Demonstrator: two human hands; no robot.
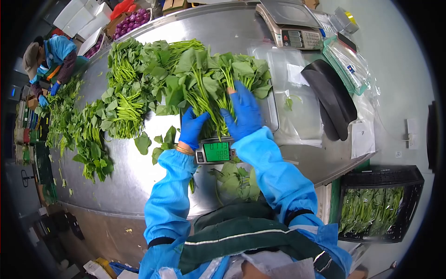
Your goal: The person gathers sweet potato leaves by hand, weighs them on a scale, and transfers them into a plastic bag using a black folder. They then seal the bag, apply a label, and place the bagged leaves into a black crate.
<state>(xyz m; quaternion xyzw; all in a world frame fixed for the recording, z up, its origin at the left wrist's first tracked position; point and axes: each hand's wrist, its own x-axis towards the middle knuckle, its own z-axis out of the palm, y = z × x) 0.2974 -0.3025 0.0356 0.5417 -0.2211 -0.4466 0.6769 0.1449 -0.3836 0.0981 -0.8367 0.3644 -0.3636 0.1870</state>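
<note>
A bunch of leafy greens with long stems (200, 95) lies on a digital scale, its stem ends toward me. The scale's green display (216, 151) shows below the stems. My left hand (193, 128), in a blue glove, grips the stem ends from the left, thumb on the near side. From the right, my right hand (245, 114), also blue-gloved, closes around the bunch; a bare fingertip shows among the stems. More greens (248, 69) lie under and beside it on the scale. Loose leaves (234, 179) sit in front of the scale.
Piled greens (125, 109) cover the table's left. A co-worker (58, 56) handles greens at the far left. A second scale (297, 35) stands at the back right, near plastic bags (302, 111) and a black curved object (331, 97). A crate (381, 204) holds packed greens.
</note>
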